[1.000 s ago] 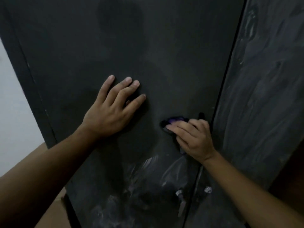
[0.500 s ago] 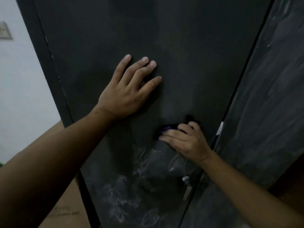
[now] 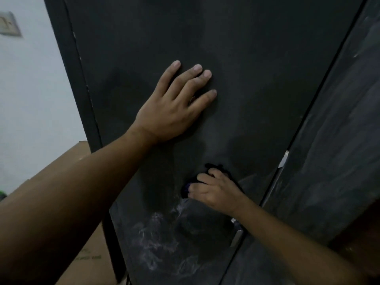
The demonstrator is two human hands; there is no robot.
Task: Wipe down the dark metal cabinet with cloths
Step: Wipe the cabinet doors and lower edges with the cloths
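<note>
The dark metal cabinet [image 3: 131,48] fills my view, its 2 doors closed and meeting at a seam on my right. I judge that I am midway through wiping the left door [image 3: 257,58]. Its upper part looks even and matte, while pale dusty smears [image 3: 156,233] swirl across its lower part, and the right door [image 3: 339,161] shows streaks too. The next move, I think, calls for sliding the cloth [image 3: 214,167] down into those smears in firm, overlapping passes. It should work round the metal handle [image 3: 236,229] at the door's edge without snagging on it. My left hand [image 3: 172,112] lies flat on the door higher up, fingers straight and slightly spread, palm against the metal, with the arm reaching in from the lower left. I take it as a brace. My right hand [image 3: 216,192] is lower, near the seam, its fingers curled over the 1 cloth and pressing it to the door. The cloth is dark and bunched small, mostly hidden under the hand, with a purple bit by the fingertips. The handle sits just below my right wrist.
</note>
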